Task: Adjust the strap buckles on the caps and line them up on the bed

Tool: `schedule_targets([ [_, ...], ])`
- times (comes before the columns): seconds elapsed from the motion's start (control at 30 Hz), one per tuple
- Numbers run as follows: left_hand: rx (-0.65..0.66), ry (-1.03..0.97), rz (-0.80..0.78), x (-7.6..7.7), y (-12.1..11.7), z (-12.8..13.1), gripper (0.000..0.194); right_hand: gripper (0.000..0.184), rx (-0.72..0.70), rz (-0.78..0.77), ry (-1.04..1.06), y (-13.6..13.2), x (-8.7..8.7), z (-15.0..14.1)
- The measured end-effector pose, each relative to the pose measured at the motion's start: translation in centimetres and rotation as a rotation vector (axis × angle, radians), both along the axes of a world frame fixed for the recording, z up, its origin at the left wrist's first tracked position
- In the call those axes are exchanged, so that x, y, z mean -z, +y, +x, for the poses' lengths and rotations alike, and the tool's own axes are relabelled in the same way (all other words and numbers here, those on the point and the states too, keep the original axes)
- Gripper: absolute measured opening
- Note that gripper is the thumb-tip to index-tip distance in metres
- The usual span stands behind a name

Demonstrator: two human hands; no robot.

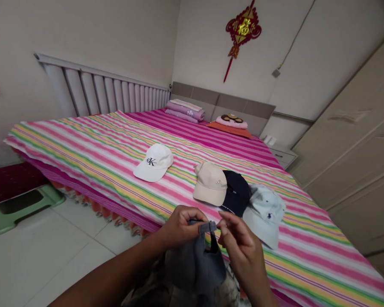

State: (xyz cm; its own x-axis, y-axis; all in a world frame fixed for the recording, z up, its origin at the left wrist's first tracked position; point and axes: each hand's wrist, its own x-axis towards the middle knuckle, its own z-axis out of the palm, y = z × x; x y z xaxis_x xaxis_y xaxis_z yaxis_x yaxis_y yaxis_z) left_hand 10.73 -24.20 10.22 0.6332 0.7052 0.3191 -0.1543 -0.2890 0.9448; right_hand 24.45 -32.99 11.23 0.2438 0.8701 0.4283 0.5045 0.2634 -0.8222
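A dark grey baseball cap [195,260] is in front of me, its back opening and adjustable strap turned up. My left hand [186,225] is closed on the strap [208,227], thumb and fingers pinching it. At the strap's other end, my right hand [241,238] pinches with thumb and forefinger; the other fingers are curled. Beyond my hands lie a beige cap [210,183], a navy cap [236,192] and a pale blue cap [265,211], side by side and overlapping. A white cap [155,162] with black letters rests apart, to their left.
The caps lie on a bed with a striped sheet [92,149]. Folded purple bedding [185,111] and a pink-and-orange pile [232,123] are by the headboard [198,96]. A green stool [25,209] stands at left, a wardrobe [355,149] at right.
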Motion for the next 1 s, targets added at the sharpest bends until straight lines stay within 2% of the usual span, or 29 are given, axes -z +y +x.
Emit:
schedule_targets([
  [0.13, 0.036, -0.029, -0.184, 0.0, 0.3, 0.1, 0.011, 0.028, -0.068, 0.211, -0.567, -0.7, -0.4, 0.0],
  [0.23, 0.061, -0.051, -0.360, 0.3, 0.4, 0.3, 0.012, 0.025, 0.032, 0.333, -0.778, -0.7, 0.1, -0.2],
  [0.33, 0.089, -0.067, -0.470, 0.5, 0.2, 0.4, 0.014, 0.015, 0.075, 0.352, -0.850, -0.5, 0.4, -0.4],
  [0.4, 0.113, -0.084, -0.529, 0.5, 0.1, 0.4, 0.015, 0.011, 0.053, 0.301, -0.773, -0.4, 0.2, -0.4],
  [0.47, 0.150, -0.112, -0.577, 0.3, 0.1, 0.4, 0.017, 0.008, 0.040, 0.209, -0.544, -0.3, -0.1, -0.4],
  [0.6, 0.152, -0.206, -0.661, 0.1, 0.5, 0.2, 0.024, 0.014, 0.013, -0.049, 0.291, 0.2, -0.9, -0.1],
  [0.63, 0.135, -0.221, -0.680, 0.1, 0.6, 0.2, 0.025, 0.015, 0.010, -0.084, 0.429, 0.3, -1.0, 0.0],
  [0.7, 0.127, -0.223, -0.691, 0.3, 0.8, 0.2, 0.025, 0.012, 0.028, -0.092, 0.469, 0.4, -1.2, 0.1],
  [0.8, 0.170, -0.200, -0.659, 0.5, 0.9, 0.3, 0.024, 0.016, 0.037, -0.042, 0.124, 0.2, -1.3, 0.0],
  [0.87, 0.176, -0.196, -0.658, 0.6, 0.8, 0.4, 0.024, 0.011, 0.005, -0.011, -0.050, 0.0, -1.3, -0.2],
  [0.9, 0.175, -0.199, -0.669, 0.7, 0.8, 0.4, 0.024, 0.008, -0.015, -0.023, -0.041, 0.0, -1.2, -0.3],
  [0.93, 0.177, -0.203, -0.684, 0.7, 0.7, 0.4, 0.024, 0.009, -0.045, -0.048, 0.053, 0.0, -1.1, -0.3],
  [1.0, 0.197, -0.209, -0.719, 0.9, 0.6, 0.5, 0.025, 0.015, -0.143, -0.118, 0.413, 0.3, -0.9, -0.3],
])
